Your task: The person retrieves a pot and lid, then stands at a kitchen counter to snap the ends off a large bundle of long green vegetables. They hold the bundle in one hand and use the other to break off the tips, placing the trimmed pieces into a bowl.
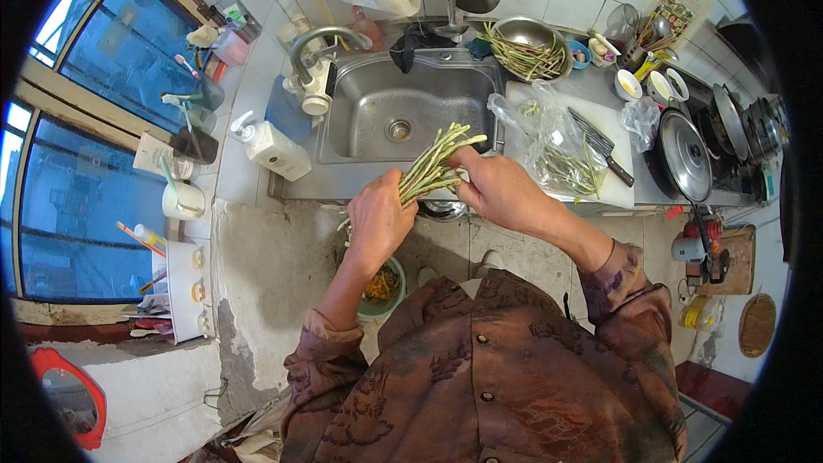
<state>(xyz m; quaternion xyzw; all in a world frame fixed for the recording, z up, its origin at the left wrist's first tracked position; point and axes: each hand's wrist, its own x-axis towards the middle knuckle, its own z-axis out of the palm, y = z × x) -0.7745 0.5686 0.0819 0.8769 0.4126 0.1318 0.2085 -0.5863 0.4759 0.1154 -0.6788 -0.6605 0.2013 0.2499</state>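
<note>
A bundle of long green vegetable stems is gripped in my left hand, above the front rim of the sink. My right hand pinches at the upper right side of the same bundle with thumb and fingers. Its fingertips are partly hidden by the stems. Behind the bundle lies a stainless steel sink. More such stems rest in a metal bowl at the back. To the right, others lie in a clear plastic bag on a white cutting board.
A kitchen knife lies on the board. The faucet and a white pump bottle stand left of the sink. A lidded pan is at the right. On the floor below my left forearm sits a bucket with scraps.
</note>
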